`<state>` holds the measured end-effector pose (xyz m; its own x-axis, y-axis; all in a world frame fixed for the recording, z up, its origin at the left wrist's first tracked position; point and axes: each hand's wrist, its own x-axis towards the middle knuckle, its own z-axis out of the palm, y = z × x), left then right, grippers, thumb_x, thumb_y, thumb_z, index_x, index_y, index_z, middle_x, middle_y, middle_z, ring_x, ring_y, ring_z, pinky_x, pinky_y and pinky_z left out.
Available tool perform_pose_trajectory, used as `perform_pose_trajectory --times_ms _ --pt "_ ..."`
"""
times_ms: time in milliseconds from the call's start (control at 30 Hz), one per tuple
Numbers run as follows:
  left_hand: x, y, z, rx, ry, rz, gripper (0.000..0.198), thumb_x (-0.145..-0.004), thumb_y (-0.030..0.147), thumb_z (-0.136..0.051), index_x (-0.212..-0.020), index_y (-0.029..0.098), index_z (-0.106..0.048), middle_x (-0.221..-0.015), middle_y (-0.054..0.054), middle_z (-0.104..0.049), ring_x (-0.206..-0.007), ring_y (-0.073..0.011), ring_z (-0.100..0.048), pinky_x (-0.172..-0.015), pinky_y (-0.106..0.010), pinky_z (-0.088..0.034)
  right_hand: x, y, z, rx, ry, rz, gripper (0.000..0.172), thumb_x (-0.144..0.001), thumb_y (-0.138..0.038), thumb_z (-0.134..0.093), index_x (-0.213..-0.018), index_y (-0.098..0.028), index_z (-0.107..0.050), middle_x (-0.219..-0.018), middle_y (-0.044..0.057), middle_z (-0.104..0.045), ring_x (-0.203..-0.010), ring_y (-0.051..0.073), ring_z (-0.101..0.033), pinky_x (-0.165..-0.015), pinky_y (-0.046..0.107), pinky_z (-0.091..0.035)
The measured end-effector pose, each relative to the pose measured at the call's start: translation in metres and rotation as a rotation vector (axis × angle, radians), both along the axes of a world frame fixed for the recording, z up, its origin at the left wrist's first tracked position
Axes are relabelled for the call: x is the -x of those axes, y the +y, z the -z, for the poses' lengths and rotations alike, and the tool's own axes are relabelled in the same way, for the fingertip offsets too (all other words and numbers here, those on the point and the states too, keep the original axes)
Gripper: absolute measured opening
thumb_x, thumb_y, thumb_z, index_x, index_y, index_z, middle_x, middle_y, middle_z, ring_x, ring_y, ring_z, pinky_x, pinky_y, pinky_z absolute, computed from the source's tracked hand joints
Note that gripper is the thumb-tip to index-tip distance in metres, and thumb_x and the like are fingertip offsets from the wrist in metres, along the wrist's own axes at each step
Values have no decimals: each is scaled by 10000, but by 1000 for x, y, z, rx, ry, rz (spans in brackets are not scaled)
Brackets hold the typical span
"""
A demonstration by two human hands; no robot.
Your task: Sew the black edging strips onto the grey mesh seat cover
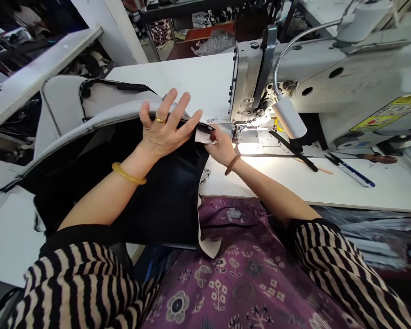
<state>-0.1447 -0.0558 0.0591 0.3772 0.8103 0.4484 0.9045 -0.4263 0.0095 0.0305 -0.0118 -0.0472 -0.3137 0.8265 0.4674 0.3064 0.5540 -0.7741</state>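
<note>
A large black panel with a pale backing [164, 196] spreads across the left of the table and hangs over its front edge. My left hand [166, 125] is over its upper edge, fingers spread apart, with a gold ring and a yellow bangle. My right hand [222, 145] pinches the panel's corner, where a pale flap folds over, just left of the sewing machine's needle area [235, 132]. Part of the right fingers is hidden behind the corner. The lit machine bed lies directly right of that hand.
A sewing machine [329, 77] fills the right, with a small lamp [290, 118] on a bendy neck. Blue-handled snips [354, 172], a black strip [296, 153] and a wooden-handled tool [380, 158] lie on the white table [270, 180]. A white post [113, 32] stands behind left.
</note>
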Motion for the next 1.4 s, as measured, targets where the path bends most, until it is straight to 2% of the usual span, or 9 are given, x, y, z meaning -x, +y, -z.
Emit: perform_pose_trajectory --times_ms 200,467,567,667,833,1000,1167,1300,1400 --pt "-12 -3 -10 28 96 -147 360 -941 459 -396 -961 219 -664 -770 -117 -634 -894 -332 -628 -829 -512 -384 15 4 -6 -297 83 304 379 -788 -138 -439 -1160 -176 -502 -1085 102 -580 -1018 205 -582 -869 342 -501" --pt "-11 -2 -25 -39 156 -93 326 -935 410 -446 -1127 256 -659 -711 -79 -593 -807 -276 -617 -728 -407 -388 14 6 -12 -447 42 247 385 -845 -130 -377 -1182 -183 -555 -1094 90 -649 -1017 195 -599 -892 327 -481" --pt "-17 2 -31 26 282 -54 357 -944 521 -435 -1000 278 -690 -661 -54 -588 -734 -252 -604 -660 -375 -372 0 4 -23 -350 104 142 241 -818 -118 -413 -911 -189 -624 -949 53 -655 -944 181 -581 -886 338 -456" --pt "-22 2 -34 123 547 -42 500 -940 628 -363 -884 260 -697 -669 -61 -623 -655 -242 -589 -571 -343 -308 -12 5 -33 -88 169 -155 161 -736 -89 -475 -605 -182 -491 -634 -24 -504 -664 109 -487 -698 259 -421" --pt "-23 -8 -37 176 683 -85 565 -963 589 -273 -838 226 -689 -680 -82 -630 -646 -249 -600 -549 -343 -297 -6 3 -40 432 440 -431 192 -633 -35 -433 -503 -170 -389 -510 -69 -291 -497 41 -278 -496 191 -218" --pt "-19 -15 -40 221 527 -86 452 -942 494 -356 -785 208 -670 -660 -87 -619 -707 -274 -627 -635 -377 -390 7 -3 -45 630 594 -410 209 -557 15 -367 -449 -162 -335 -464 -73 -214 -463 26 -195 -475 193 -131" --pt "-16 -14 -36 277 395 -58 423 -927 518 -398 -798 217 -666 -700 -80 -640 -846 -299 -645 -764 -416 -430 9 -6 -49 648 642 -329 246 -568 45 -348 -434 -158 -311 -463 -68 -201 -470 25 -181 -482 194 -121" --pt "-14 -19 -27 254 414 -87 469 -896 607 -429 -953 208 -667 -829 -105 -666 -965 -345 -628 -817 -450 -420 11 -4 -53 654 663 -255 263 -635 38 -381 -466 -160 -346 -485 -68 -219 -492 33 -192 -488 192 -148" --pt "-16 -29 -14 95 332 -152 420 -925 550 -421 -1138 249 -623 -1042 -119 -671 -1071 -341 -591 -885 -496 -378 15 -4 -56 672 674 -195 275 -679 27 -407 -488 -166 -359 -505 -65 -228 -513 43 -207 -496 192 -178"
